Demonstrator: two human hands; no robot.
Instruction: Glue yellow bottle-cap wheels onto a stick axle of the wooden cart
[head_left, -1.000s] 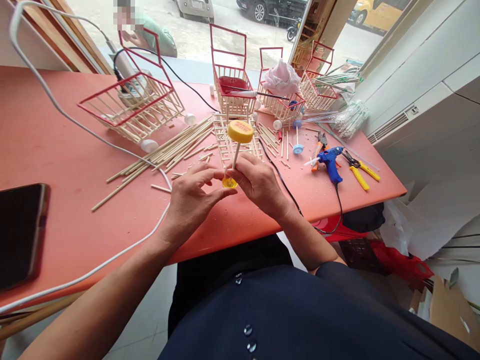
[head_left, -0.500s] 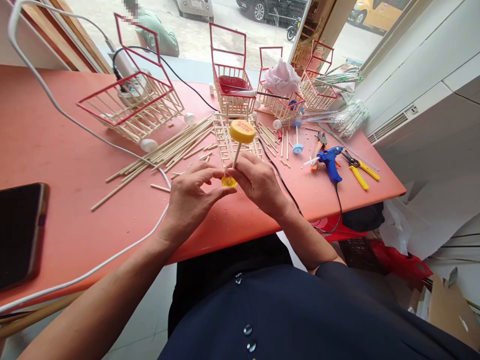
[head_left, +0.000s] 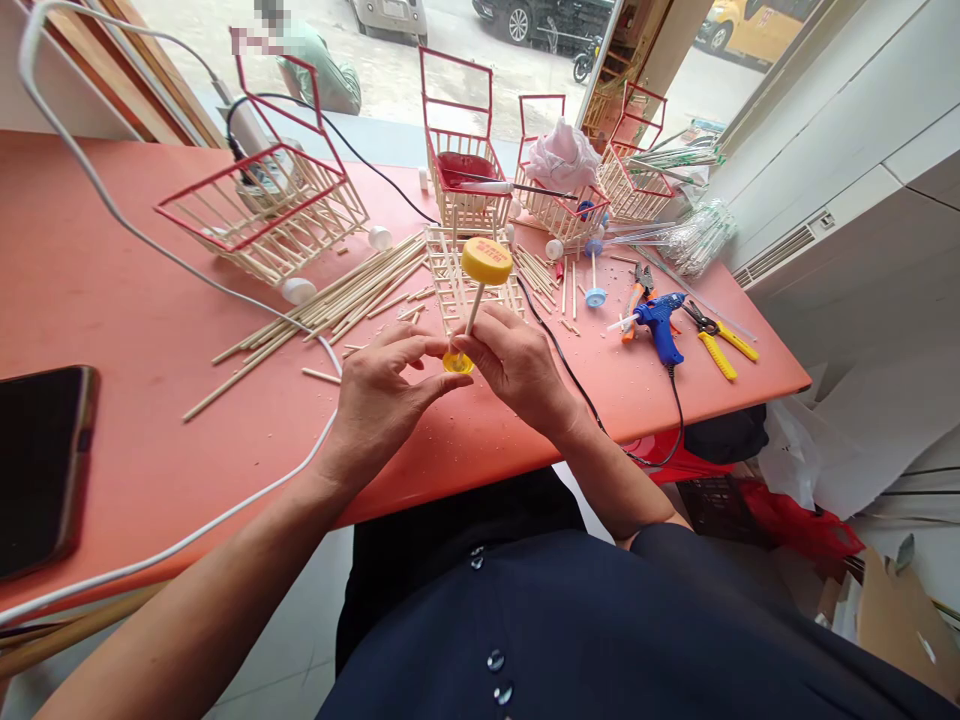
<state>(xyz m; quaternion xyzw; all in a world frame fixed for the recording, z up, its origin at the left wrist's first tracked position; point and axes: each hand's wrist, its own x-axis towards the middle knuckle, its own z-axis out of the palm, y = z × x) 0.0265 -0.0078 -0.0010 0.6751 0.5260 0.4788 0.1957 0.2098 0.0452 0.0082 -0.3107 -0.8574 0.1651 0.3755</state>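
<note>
My right hand [head_left: 517,365] pinches a thin wooden stick [head_left: 475,308] that stands tilted, with a yellow cap [head_left: 487,261] on its upper end. At the lower end is a second yellow cap [head_left: 457,363], open side up, held at its rim between the thumb and fingers of my left hand [head_left: 386,390]. Just behind my hands lies a flat lattice of sticks [head_left: 442,275]. Loose sticks [head_left: 352,300] are piled to its left, and short pieces lie on both sides.
Several stick baskets with red rims, one at the left [head_left: 262,210], stand at the back of the pink table [head_left: 187,470]. A blue glue gun [head_left: 660,325], pliers [head_left: 724,345] and a corded cable lie right. A phone [head_left: 45,470] and white cable lie left. A person [head_left: 322,70] is outside.
</note>
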